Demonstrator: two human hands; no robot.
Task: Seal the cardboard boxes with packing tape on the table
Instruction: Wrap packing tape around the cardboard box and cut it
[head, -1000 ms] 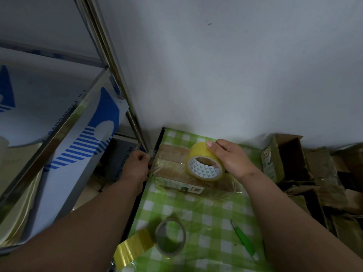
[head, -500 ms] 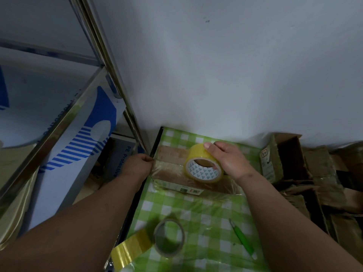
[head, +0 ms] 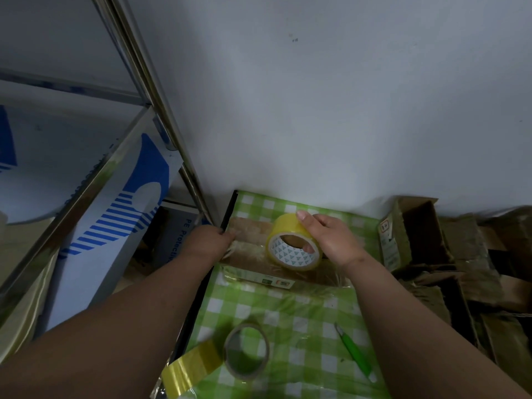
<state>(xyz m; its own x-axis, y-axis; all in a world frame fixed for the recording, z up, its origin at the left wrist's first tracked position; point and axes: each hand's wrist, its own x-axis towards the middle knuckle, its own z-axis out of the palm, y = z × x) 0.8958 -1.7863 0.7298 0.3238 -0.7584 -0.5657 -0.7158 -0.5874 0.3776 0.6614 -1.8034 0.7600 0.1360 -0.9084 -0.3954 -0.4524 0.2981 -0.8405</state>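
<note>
A flat cardboard box [head: 253, 256] lies on the green checked tablecloth [head: 290, 315] close to the wall. My right hand [head: 331, 240] grips a yellow roll of packing tape [head: 290, 246] on top of the box, thumb inside the core. A clear strip of tape runs from the roll leftward across the box top. My left hand [head: 207, 240] presses the tape's end down at the box's left edge, fingers curled over the edge.
A nearly spent tape core [head: 247, 351] with a loose yellow strip [head: 191, 370] lies near the table's front. A green-handled cutter [head: 355, 351] rests to its right. Open, crumpled cardboard boxes [head: 417, 234] pile at the right. A metal shelf frame [head: 161, 116] stands left.
My left hand slid a little right onto the box's left edge. The tape roll and my right hand stayed almost in place on the box top.
</note>
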